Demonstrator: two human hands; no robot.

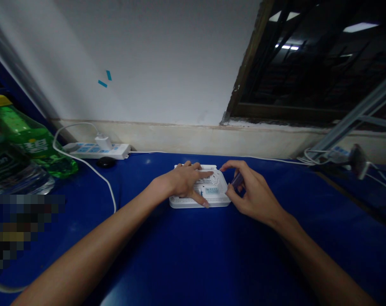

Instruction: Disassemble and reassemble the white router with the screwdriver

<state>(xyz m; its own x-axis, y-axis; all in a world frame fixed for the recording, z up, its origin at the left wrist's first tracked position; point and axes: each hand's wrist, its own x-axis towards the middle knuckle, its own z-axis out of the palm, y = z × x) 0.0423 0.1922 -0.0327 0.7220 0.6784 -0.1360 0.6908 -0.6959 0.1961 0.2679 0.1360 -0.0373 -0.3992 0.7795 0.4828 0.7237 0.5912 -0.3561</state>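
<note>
A white plastic device with rows of small holes and a pale label lies flat on the blue table. Across its left part rests my left hand, fingers spread over the top and thumb near the front edge. At the device's right side, my right hand is curled around a small dark purple object, held between thumb and fingers. The forefinger of that hand reaches to the device's back right corner. What the object is cannot be made out.
At the left stand a green bottle and a larger clear-and-green bottle. Behind are a white power strip with a plugged-in charger, a black mouse-like object and a white cable. A metal frame stands at the right.
</note>
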